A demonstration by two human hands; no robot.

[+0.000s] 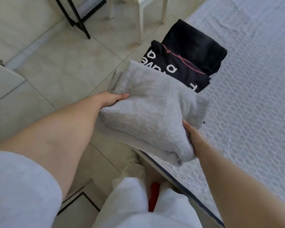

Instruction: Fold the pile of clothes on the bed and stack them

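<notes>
Your folded grey garment (151, 112) sits between your two hands at the near edge of the bed (253, 96), its left part jutting out over the floor (56, 63). Its far edge overlaps a folded black shirt (179, 69) with white letters and a thin pink line, and that shirt lies partly over another folded black piece (196, 45) farther along the bed edge, so the three run in a staggered row.

Your left hand (112, 99) holds the garment's left side; the thumb lies on top of the cloth and the other fingers are hidden under it, so the grip there pinches the fabric. Your right hand (194, 137) holds the near right corner, thumb on top along the fold and fingers tucked out of sight below, and it too pinches the grey cloth. The folded layers show as a thick edge near that hand.

The bed has a pale, textured cover with a dark trim along its near edge. The floor is of light tiles. At the top stand the white legs of a chair (141, 18) and, to their left, a black metal frame (76, 15). At the left edge shows a white panel (3, 79). In the foreground you see your grey sleeve (18, 186) and your light trousers (138, 203), with something red (154, 195) low between them that you cannot make out
</notes>
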